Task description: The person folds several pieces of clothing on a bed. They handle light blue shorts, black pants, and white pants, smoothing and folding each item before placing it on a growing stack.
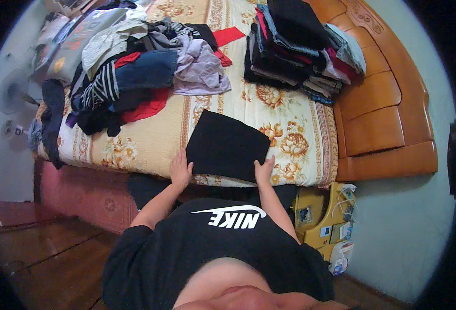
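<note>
A black folded garment (228, 147) lies flat near the front edge of the bed, right before me. My left hand (180, 169) is at its left side, thumb by the near corner and fingers along the edge. At the right side, my right hand (264, 170) holds the edge, its thumb over the cloth. How far the fingers reach under the cloth is hidden.
A loose heap of clothes, with jeans (146, 69) and a lilac garment (200, 69), covers the bed's left. Folded clothes (286, 58) stand stacked by the brown headboard (379, 116). A yellow bedside cabinet (313, 232) is at my right, a fan (15, 91) far left.
</note>
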Demonstrator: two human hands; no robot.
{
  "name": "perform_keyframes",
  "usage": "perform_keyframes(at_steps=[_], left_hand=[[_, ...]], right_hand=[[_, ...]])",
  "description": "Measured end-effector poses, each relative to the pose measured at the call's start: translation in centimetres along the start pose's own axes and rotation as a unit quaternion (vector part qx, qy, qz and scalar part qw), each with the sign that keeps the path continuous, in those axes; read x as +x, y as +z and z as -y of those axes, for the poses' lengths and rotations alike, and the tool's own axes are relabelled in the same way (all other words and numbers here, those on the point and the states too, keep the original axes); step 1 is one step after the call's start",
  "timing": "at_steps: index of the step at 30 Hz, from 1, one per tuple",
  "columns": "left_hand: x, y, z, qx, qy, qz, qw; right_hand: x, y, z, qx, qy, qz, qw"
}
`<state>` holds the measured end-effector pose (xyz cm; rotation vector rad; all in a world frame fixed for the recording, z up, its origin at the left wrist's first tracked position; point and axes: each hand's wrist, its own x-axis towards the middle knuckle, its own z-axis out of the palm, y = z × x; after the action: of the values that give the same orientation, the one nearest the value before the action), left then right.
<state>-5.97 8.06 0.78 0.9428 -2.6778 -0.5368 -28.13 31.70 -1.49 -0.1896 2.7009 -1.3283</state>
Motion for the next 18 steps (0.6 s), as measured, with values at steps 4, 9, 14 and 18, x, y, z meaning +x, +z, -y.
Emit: perform_keyframes(at_steps=[4, 9, 14, 18], left_hand=[[1.6, 1.6, 0.4, -0.228, -0.142, -0.086, 0.959], [3.6, 2.5, 5.1, -0.386, -0.278, 0.076, 0.877], [3.7, 0.0, 3.6, -0.463, -0.261, 0.145, 0.835], [5.2, -3.1, 0.3, -0.542, -0.261, 0.19, 0.776]], right_hand=[[3.9, 0.3, 0.7, 0.243, 0.333, 0.058, 0.909], [4.1, -0.4, 5.3, 0.34, 0.367, 0.322, 0.804], [3.2, -1.4, 4.4, 0.309, 0.276, 0.332, 0.847], [2.5, -3.2, 5.6, 0.362, 0.227, 0.282, 0.859]])
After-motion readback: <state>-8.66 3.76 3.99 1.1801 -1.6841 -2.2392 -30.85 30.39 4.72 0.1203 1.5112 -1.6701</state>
